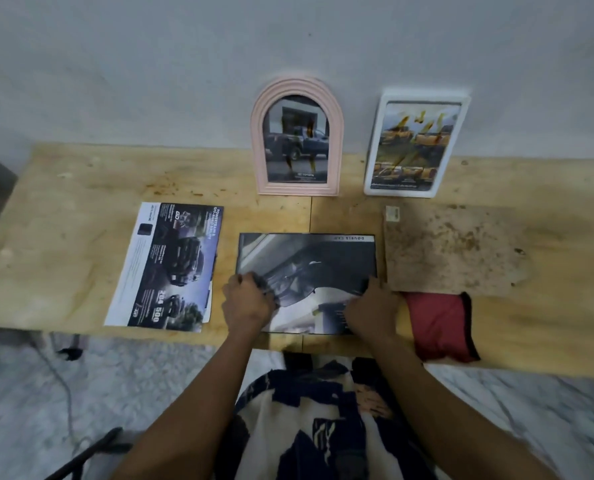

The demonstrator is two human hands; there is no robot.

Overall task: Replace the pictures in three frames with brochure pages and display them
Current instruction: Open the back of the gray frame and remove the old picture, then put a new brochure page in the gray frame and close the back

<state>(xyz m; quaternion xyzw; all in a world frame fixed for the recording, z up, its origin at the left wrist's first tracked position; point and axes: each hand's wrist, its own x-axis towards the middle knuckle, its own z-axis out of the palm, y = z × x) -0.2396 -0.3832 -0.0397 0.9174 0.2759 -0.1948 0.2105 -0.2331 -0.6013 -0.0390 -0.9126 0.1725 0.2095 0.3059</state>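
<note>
Left hand [249,299] grips brochure [307,268] at its left edge | right hand [371,308] pinches its right edge | pink frame [297,136] behind brochure | white frame [415,143] right of pink frame

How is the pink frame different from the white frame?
The pink frame has an arched top and ridged border; the white frame is a smooth rectangle with rounded corners. The pink frame shows a dark pickup truck; the white frame shows yellowish trucks. Both stand upright against the wall at the back of the table.
</note>
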